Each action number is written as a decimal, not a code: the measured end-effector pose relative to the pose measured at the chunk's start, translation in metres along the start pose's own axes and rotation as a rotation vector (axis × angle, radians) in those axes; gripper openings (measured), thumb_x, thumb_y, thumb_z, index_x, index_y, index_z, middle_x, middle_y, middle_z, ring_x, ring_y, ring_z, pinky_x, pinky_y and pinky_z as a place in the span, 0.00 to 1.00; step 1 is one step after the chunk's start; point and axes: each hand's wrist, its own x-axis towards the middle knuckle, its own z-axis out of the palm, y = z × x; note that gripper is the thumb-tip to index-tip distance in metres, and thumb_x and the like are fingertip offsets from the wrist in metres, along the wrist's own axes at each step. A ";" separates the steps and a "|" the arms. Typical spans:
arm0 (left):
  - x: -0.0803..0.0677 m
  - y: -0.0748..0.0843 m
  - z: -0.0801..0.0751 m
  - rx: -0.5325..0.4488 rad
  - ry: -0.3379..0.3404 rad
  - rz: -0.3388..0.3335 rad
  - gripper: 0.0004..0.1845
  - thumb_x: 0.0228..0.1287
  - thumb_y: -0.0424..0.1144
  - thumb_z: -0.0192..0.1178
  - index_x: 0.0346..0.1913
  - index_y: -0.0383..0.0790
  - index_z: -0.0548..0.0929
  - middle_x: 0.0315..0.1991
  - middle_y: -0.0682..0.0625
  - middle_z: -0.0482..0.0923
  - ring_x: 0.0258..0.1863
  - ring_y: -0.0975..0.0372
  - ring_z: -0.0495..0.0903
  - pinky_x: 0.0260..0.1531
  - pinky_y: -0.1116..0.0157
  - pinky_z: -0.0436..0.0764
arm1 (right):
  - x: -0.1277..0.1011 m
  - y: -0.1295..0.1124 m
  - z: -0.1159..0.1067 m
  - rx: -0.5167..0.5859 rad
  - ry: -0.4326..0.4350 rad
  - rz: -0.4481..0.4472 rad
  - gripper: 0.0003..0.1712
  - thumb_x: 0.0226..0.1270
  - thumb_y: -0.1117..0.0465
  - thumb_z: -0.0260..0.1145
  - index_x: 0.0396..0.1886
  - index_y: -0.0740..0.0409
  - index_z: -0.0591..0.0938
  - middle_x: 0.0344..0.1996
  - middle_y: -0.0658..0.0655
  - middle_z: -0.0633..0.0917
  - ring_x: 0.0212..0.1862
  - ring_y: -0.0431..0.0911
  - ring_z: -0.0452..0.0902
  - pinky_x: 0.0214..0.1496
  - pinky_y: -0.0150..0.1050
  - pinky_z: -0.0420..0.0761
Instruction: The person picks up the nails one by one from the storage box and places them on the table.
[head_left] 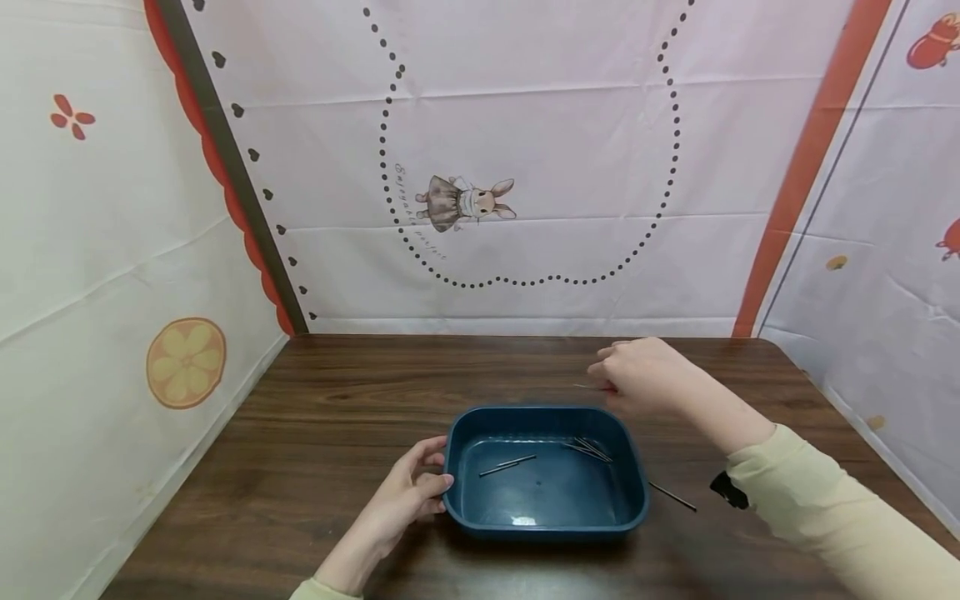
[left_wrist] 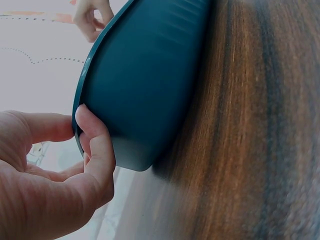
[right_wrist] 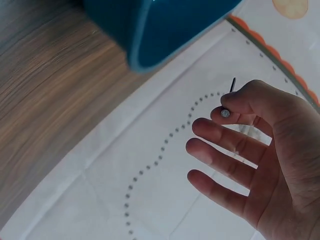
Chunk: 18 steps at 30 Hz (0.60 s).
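Observation:
A dark blue rectangular plastic tray (head_left: 537,533) stands on the table in the head view. My left hand (head_left: 405,492) grips its left rim between thumb and fingers, as the left wrist view also shows at the tray's side wall (left_wrist: 145,75). Above and beyond the far right corner, my right hand (head_left: 647,375) is raised. Between thumb and index finger it pinches a nail (right_wrist: 233,85), whose round flat head faces the right wrist camera; the other fingers are spread. Inside the tray lie several nails (head_left: 588,450) at the right and a couple more nails (head_left: 507,465) at the left.
One loose nail (head_left: 672,497) lies on the dark wood table (head_left: 337,392), just right of the tray. White printed cloth (head_left: 540,150) hangs behind the table and on both sides.

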 end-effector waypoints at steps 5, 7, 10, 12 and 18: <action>0.000 0.000 0.000 0.001 0.009 -0.011 0.32 0.68 0.31 0.55 0.73 0.34 0.60 0.59 0.35 0.64 0.38 0.60 0.79 0.34 0.68 0.81 | -0.015 0.008 -0.002 0.000 -0.023 0.038 0.16 0.51 0.62 0.72 0.17 0.44 0.72 0.18 0.43 0.67 0.21 0.35 0.59 0.21 0.30 0.57; 0.000 0.000 0.000 0.003 0.010 -0.012 0.32 0.68 0.31 0.55 0.73 0.34 0.60 0.59 0.35 0.64 0.38 0.60 0.79 0.34 0.68 0.81 | -0.021 0.010 -0.002 0.011 -0.036 0.060 0.16 0.51 0.62 0.72 0.17 0.43 0.73 0.18 0.43 0.68 0.21 0.35 0.59 0.21 0.30 0.57; 0.001 0.000 0.001 0.004 0.011 -0.013 0.32 0.68 0.31 0.55 0.73 0.34 0.60 0.59 0.35 0.64 0.39 0.60 0.79 0.34 0.67 0.81 | -0.030 0.013 0.000 0.033 -0.048 0.100 0.16 0.51 0.65 0.70 0.17 0.43 0.73 0.18 0.43 0.67 0.21 0.35 0.58 0.20 0.31 0.55; 0.001 0.001 0.001 0.002 0.011 -0.013 0.32 0.68 0.31 0.55 0.73 0.34 0.60 0.59 0.35 0.64 0.38 0.60 0.79 0.34 0.68 0.81 | -0.036 0.015 0.002 0.046 -0.057 0.120 0.16 0.52 0.65 0.69 0.16 0.43 0.72 0.17 0.43 0.67 0.21 0.35 0.58 0.20 0.31 0.55; 0.001 0.000 0.001 -0.001 0.006 -0.008 0.32 0.68 0.30 0.55 0.73 0.34 0.60 0.59 0.35 0.63 0.38 0.60 0.79 0.34 0.68 0.81 | -0.051 0.019 0.010 0.061 -0.077 0.152 0.18 0.54 0.63 0.70 0.15 0.44 0.71 0.17 0.43 0.66 0.21 0.35 0.57 0.21 0.31 0.55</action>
